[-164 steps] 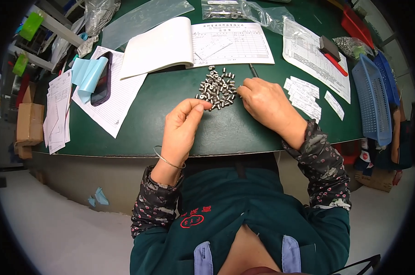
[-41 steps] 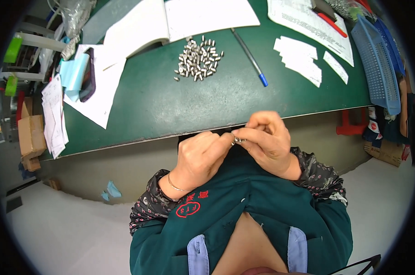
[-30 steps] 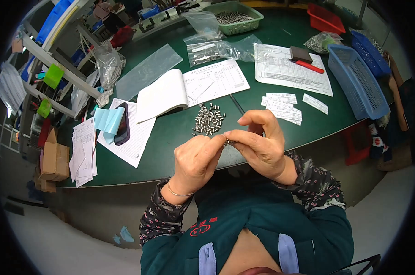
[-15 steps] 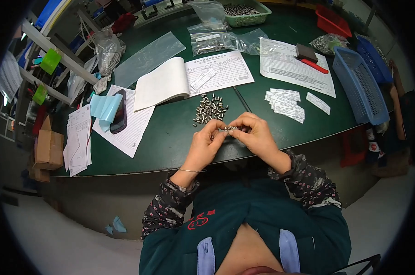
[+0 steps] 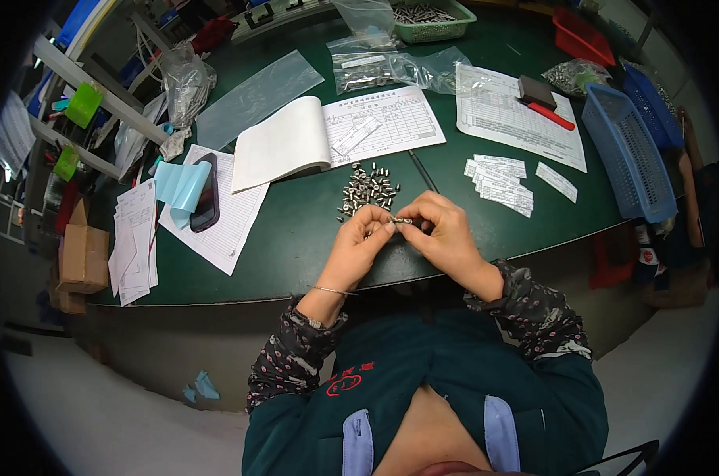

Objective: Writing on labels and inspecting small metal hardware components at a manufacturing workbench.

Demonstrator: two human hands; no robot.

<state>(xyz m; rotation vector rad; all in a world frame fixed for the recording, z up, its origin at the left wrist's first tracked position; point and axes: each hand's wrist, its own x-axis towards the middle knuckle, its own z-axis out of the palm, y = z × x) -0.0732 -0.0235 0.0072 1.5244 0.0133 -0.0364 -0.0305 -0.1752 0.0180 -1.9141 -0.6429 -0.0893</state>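
Note:
Close to the table's front edge, my left hand (image 5: 363,240) and my right hand (image 5: 444,236) meet with their fingertips nearly touching. Between them is a short row of small metal cylindrical parts (image 5: 402,220), pinched by thumbs and forefingers of both hands. The other fingers curl inward, and what lies under them is hidden. Just beyond my left hand spreads a loose pile of similar small shiny metal cylinders (image 5: 369,188) on the green table. A dark pen (image 5: 423,170) lies beyond my right hand.
An open form book (image 5: 284,147) lies behind the pile. Paper slips (image 5: 502,182), a printed sheet (image 5: 526,127) and red-handled pliers (image 5: 551,116) are to the right, near a blue basket (image 5: 631,159). A phone (image 5: 206,198) and light-blue mask (image 5: 177,190) are left.
The row of small metal parts between my fingertips has tilted slightly. Both hands stay in nearly the same place and keep their pinch. The whole view has shifted a little.

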